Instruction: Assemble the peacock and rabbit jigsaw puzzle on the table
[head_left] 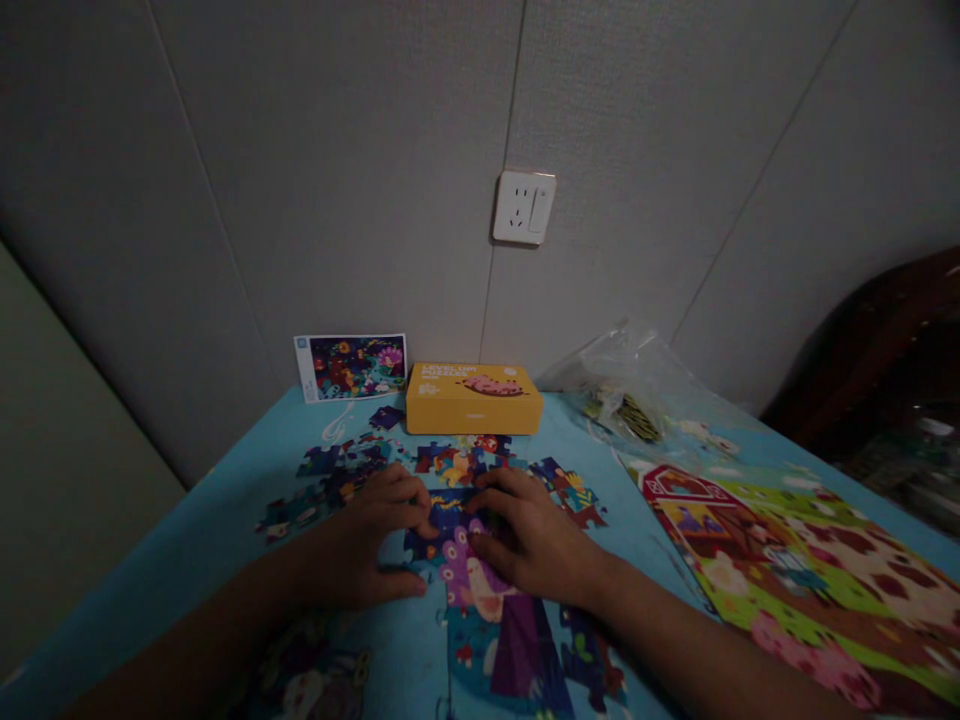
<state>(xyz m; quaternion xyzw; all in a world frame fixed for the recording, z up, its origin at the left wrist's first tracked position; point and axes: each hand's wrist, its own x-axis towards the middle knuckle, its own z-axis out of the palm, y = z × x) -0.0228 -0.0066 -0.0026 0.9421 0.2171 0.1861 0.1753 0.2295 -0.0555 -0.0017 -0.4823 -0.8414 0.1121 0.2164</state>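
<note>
A partly joined jigsaw puzzle (506, 640) with a purple and pink figure lies on the blue tabletop between my hands. My left hand (382, 545) is at its upper left edge, fingertips touching the dark blue pieces and thumb held apart on the table. On the puzzle's upper right rests my right hand (529, 530), its bent fingers spread over the purple and blue pieces. Some pieces under the fingers are hidden. Loose and joined puzzle pieces (457, 465) lie just beyond the hands, with more clusters (577, 490) to the right.
A yellow puzzle box (474, 400) and a picture card (356, 368) stand by the wall. A clear plastic bag (630, 400) holding pieces lies at the back right. A farm puzzle (810, 580) covers the right side. The wall has a socket (523, 208).
</note>
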